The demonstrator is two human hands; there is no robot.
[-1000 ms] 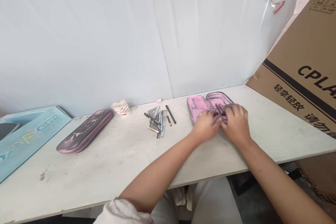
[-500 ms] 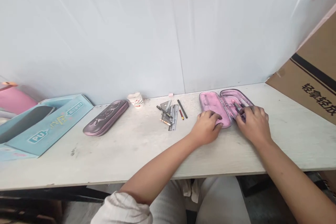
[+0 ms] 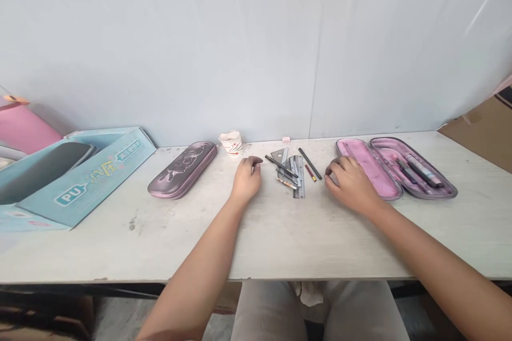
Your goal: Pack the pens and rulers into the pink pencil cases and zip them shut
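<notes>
My left hand (image 3: 247, 177) rests just left of a small pile of stationery, fingers loosely bent and holding nothing. In that pile lie a set square (image 3: 277, 154), a clear ruler (image 3: 301, 189), a black pen (image 3: 275, 161) and several other pieces. Right of the pile, my right hand (image 3: 349, 181) hovers over or touches the table with its fingers apart and bent, empty. A dark pencil (image 3: 309, 162) and a short red pencil (image 3: 310, 172) lie between the hands. Partly behind my right hand is an unzipped pink pencil case (image 3: 386, 178), with a marker (image 3: 424, 170) and other pens inside.
A closed dark pencil case (image 3: 182, 170) lies to the left, a paper cup (image 3: 231, 144) behind it. A pink eraser (image 3: 286, 140) sits by the wall. A blue box (image 3: 88, 192) stands at far left, a cardboard box (image 3: 484, 128) at far right.
Both hands have left the open pencil case and moved left, one to each side of the stationery pile. Pens in the case are now uncovered. The view has shifted left.
</notes>
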